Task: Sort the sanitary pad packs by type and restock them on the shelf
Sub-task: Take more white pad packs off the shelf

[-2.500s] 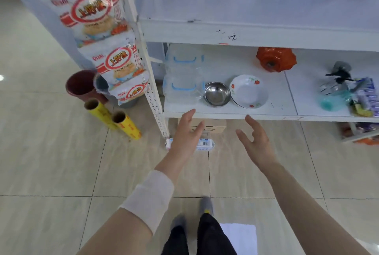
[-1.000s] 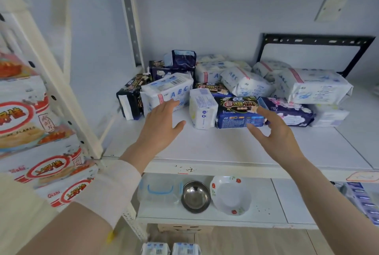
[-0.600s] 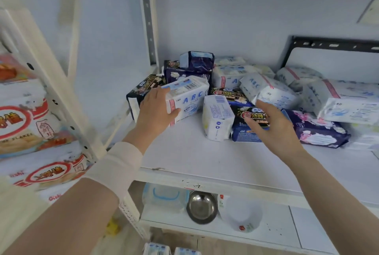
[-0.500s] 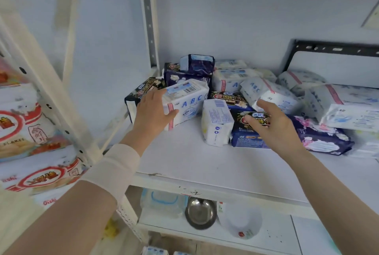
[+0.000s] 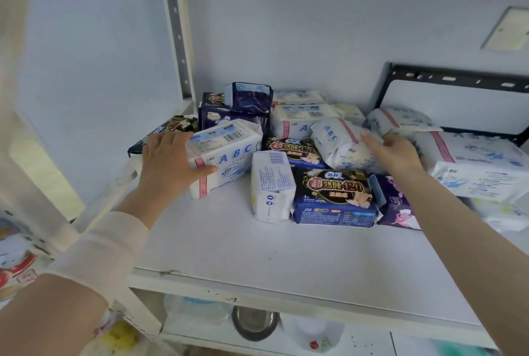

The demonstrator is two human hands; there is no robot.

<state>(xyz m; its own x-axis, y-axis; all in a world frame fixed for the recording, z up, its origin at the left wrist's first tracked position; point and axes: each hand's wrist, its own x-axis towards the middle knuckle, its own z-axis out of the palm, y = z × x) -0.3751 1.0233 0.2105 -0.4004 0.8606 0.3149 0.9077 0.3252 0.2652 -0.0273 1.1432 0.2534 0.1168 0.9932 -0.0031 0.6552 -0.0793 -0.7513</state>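
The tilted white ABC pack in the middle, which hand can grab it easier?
Right. The right hand rests on the tilted ABC pack, while the left hand grips the other ABC pack over at the left side.

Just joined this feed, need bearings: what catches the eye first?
A jumbled heap of mixed pad packs crowds the white shelf. The left hand grips a white ABC pack at the heap's left; the right hand rests on a tilted ABC pack behind the dark 420 pack.
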